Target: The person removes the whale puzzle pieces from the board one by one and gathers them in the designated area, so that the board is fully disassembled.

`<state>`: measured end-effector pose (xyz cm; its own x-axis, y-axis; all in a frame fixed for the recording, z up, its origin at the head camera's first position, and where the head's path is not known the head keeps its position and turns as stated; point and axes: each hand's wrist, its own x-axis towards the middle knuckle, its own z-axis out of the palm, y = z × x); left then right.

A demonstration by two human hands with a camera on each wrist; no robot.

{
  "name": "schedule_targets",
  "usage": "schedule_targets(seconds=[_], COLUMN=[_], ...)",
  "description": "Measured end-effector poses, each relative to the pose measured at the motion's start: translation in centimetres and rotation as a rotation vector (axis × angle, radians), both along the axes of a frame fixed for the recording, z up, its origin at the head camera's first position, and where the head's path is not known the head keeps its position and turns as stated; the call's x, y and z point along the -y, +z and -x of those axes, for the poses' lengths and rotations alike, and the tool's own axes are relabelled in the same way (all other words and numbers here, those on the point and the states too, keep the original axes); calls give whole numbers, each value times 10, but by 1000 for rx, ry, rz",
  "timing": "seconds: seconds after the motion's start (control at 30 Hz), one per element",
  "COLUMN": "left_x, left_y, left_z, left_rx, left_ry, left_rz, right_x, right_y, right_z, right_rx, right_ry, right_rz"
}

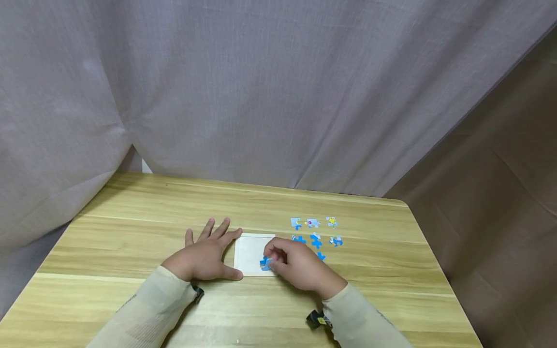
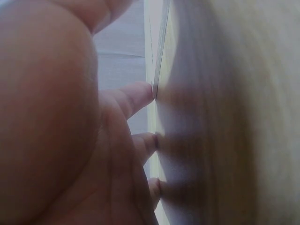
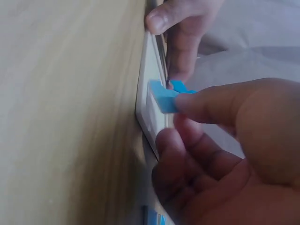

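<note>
A white puzzle frame (image 1: 252, 251), shallow and square, lies flat on the wooden table. My left hand (image 1: 208, 253) rests beside it with fingers spread; its thumb and index fingertip touch the frame's left corners. Between thumb and fingers my right hand (image 1: 298, 263) pinches a blue jigsaw piece (image 1: 266, 264), held over the lower right part of the frame. In the right wrist view the jigsaw piece (image 3: 164, 98) is tilted above the frame (image 3: 149, 70). The left wrist view shows the left index fingertip against the frame's edge (image 2: 161, 51).
Right of the frame lie several loose jigsaw pieces in rows, among them one with a yellow flower (image 1: 331, 222) and a blue one (image 1: 315, 240). The right hand partly covers the nearest row. Grey curtain (image 1: 261, 96) hangs behind the table (image 1: 370, 299).
</note>
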<state>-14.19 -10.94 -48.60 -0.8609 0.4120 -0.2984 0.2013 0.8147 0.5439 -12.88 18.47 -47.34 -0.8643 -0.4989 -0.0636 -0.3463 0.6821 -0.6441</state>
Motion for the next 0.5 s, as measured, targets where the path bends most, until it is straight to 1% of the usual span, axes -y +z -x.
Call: schedule_targets(seconds=[0.1,0.2,0.37,0.5], left_x=[0,0,1,1], left_y=[0,0,0,0], left_z=[0,0,0,-1], left_rx=[2,5,10,11], left_ry=[-2,-6,-10,-13], left_rz=[-4,-12,-20,-21], right_x=[-5,-12,-32,-55], right_y=[1,7,21,35], right_z=[2,4,10,15], right_rx=[34,52,40,36], right_ry=[-31,-67,-127,-223], right_rz=[61,98,96,83])
